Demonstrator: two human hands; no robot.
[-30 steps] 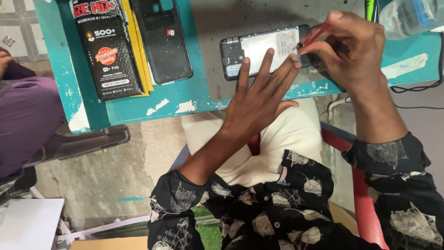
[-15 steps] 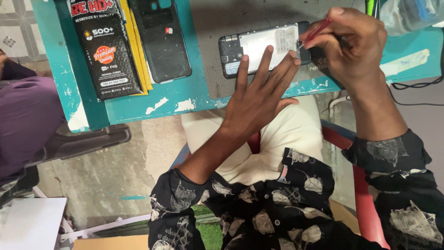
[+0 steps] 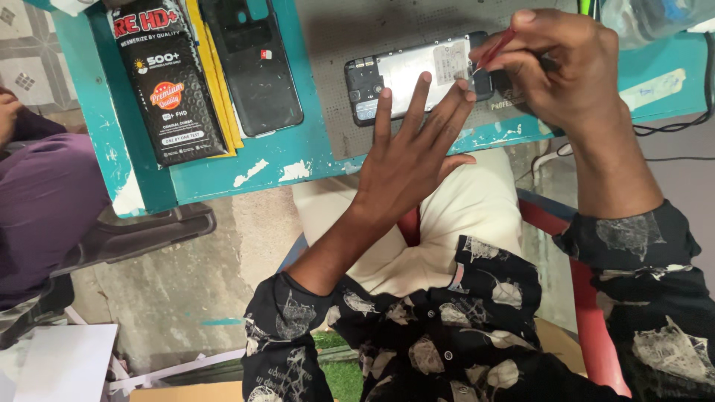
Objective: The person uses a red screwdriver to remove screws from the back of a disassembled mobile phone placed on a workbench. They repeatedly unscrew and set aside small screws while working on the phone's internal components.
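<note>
Left hand (image 3: 410, 160) stays splayed at opened phone's (image 3: 417, 74) near edge

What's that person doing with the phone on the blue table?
A person has an opened phone lying face down on a grey mat on the teal table. The left hand steadies it with spread fingers. The right hand pokes a thin red tool into its insides. The phone's black back cover lies beside a black box.

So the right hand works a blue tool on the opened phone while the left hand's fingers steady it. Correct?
Not quite: in the head view the tool is red, not blue. The right hand holds it at the opened phone while the left hand spreads its fingers on it.
</note>
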